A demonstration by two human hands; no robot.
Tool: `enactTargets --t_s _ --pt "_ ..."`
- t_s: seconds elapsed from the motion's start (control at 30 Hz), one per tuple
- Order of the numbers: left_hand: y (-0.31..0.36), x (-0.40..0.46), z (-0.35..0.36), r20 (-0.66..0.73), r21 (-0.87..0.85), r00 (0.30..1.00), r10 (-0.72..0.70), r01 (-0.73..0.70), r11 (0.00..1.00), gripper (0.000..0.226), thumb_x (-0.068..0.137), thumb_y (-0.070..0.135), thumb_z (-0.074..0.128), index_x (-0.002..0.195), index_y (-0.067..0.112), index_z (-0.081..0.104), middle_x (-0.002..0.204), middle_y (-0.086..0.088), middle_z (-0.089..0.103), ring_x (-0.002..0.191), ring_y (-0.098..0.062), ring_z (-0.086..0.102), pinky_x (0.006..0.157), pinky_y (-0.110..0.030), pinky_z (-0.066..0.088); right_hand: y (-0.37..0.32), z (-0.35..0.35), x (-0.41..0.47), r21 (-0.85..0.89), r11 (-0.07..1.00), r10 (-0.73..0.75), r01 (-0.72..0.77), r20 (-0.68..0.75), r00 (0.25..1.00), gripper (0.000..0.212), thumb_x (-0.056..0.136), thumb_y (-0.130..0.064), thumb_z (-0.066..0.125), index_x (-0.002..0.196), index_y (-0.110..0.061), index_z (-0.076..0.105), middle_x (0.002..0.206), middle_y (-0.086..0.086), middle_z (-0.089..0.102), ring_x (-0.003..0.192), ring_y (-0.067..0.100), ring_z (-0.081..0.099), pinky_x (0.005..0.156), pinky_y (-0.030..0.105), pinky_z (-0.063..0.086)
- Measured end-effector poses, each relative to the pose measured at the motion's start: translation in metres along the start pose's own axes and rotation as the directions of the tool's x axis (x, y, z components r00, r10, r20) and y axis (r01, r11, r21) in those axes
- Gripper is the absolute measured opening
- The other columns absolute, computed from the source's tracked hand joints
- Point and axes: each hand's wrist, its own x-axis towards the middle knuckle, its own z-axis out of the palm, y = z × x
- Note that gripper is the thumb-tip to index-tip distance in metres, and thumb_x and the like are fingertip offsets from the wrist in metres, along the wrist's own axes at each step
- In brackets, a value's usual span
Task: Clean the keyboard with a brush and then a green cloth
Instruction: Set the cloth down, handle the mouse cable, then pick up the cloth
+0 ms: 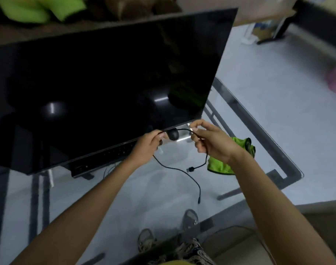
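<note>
Glass makes the top of the bench (259, 129), and you can see the pale floor (287, 92) and the person's shoes (190, 220) right through it. The bench has a grey metal frame under the glass. A big dark screen (109, 83) leans over most of the bench and shows two small spots of light. Under the low edge of the screen peeks the black keyboard (104, 157). It is long and thin, and its long side runs along the screen's edge, from low on the left up to the right. Only a strip of its keys shows, and it is blurry. The green cloth (220, 165) lies bunched up on the glass at the right, just behind the right wrist. It is bright green with a dark edge. The left hand (146, 146) curls its fingers round a thin black cable (180, 171) near a small round black thing (172, 134). The right hand (211, 142) pinches the same cable higher up. The cable hangs down in loops between the hands, with its plug ends loose. More green stuff (37, 8) sits on a shelf behind the screen.
</note>
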Motion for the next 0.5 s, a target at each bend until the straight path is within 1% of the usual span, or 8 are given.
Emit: enactTargets --t_s 0.07,0.1,0.17,0.2,0.3,0.37,0.43,0.5 --pt "-0.001 0.0 -0.027 -0.052 0.06 0.998 0.027 -0.024 0.998 0.023 0.101 0.019 0.044 0.101 0.017 0.067 0.059 0.009 0.051 0.054 0.0 0.049 0.059 -0.018 0.041 -0.02 0.022 0.0 0.092 0.995 0.012 -0.024 0.131 0.991 0.032 0.095 0.003 0.036 0.1 -0.006 0.066 0.077 0.011 0.067 0.065 0.02 0.068 0.059 0.027 0.058" --pt "-0.003 -0.002 -0.036 -0.06 0.079 0.998 0.029 -0.024 0.997 0.023 0.101 0.022 0.045 0.102 0.019 0.067 0.061 0.006 0.055 0.058 -0.002 0.052 0.064 -0.022 0.045 -0.026 0.033 0.001 0.109 0.993 0.018 -0.042 0.211 0.977 0.04 0.09 0.009 0.032 0.105 -0.003 0.067 0.089 0.014 0.071 0.079 0.025 0.072 0.069 0.031 0.06" --pt "-0.008 -0.007 -0.052 -0.062 0.079 0.998 0.011 -0.006 0.997 0.019 0.099 0.026 0.049 0.101 0.023 0.067 0.077 0.001 0.065 0.074 -0.009 0.061 0.077 -0.027 0.048 -0.034 0.06 0.004 0.03 1.0 -0.007 -0.004 0.348 0.938 0.049 0.088 0.016 0.03 0.119 -0.002 0.063 0.112 0.017 0.069 0.105 0.03 0.067 0.087 0.038 0.056" --pt "-0.009 -0.011 -0.056 -0.055 0.078 0.998 -0.01 0.014 0.997 0.018 0.098 0.026 0.051 0.103 0.021 0.068 0.089 0.0 0.067 0.085 -0.011 0.063 0.082 -0.027 0.048 -0.037 0.073 0.007 -0.056 0.997 -0.026 0.052 0.383 0.923 0.045 0.091 0.015 0.035 0.123 -0.003 0.06 0.117 0.016 0.068 0.111 0.03 0.064 0.092 0.04 0.054" --pt "-0.004 -0.028 -0.07 -0.148 0.011 0.986 -0.078 0.08 0.997 0.029 0.097 0.019 0.054 0.124 0.012 0.061 0.12 -0.001 0.055 0.114 -0.013 0.055 0.097 -0.02 0.038 -0.042 0.108 0.016 -0.346 0.897 -0.124 0.274 0.398 0.909 0.029 0.09 -0.001 0.06 0.118 -0.009 0.066 0.109 0.009 0.072 0.105 0.024 0.068 0.093 0.037 0.054" --pt "0.006 -0.049 -0.082 -0.278 -0.167 0.953 -0.118 0.073 0.983 0.029 0.101 0.022 0.045 0.123 0.015 0.062 0.123 0.0 0.058 0.115 -0.01 0.055 0.101 -0.023 0.04 -0.04 0.127 0.022 -0.45 0.818 -0.183 0.359 0.388 0.903 0.023 0.088 -0.005 0.064 0.106 -0.017 0.072 0.098 0.005 0.076 0.095 0.02 0.071 0.089 0.032 0.056" --pt "0.017 -0.075 -0.096 -0.276 -0.37 0.944 -0.178 0.066 0.927 0.041 0.104 0.034 0.033 0.109 0.013 0.067 0.103 -0.004 0.069 0.101 -0.013 0.065 0.095 -0.028 0.05 -0.035 0.14 0.031 -0.52 0.754 -0.243 0.401 0.346 0.906 0.014 0.087 -0.015 0.067 0.098 -0.021 0.075 0.086 0.001 0.076 0.082 0.015 0.072 0.082 0.03 0.057" --pt "0.024 -0.102 -0.112 -0.153 -0.458 0.968 -0.201 0.111 0.882 0.054 0.1 0.046 0.028 0.096 0.01 0.067 0.073 -0.005 0.067 0.077 -0.02 0.068 0.083 -0.031 0.054 -0.029 0.147 0.042 -0.616 0.673 -0.313 0.409 0.264 0.913 0.011 0.085 -0.028 0.07 0.093 -0.025 0.077 0.08 -0.004 0.075 0.076 0.007 0.069 0.078 0.028 0.055"
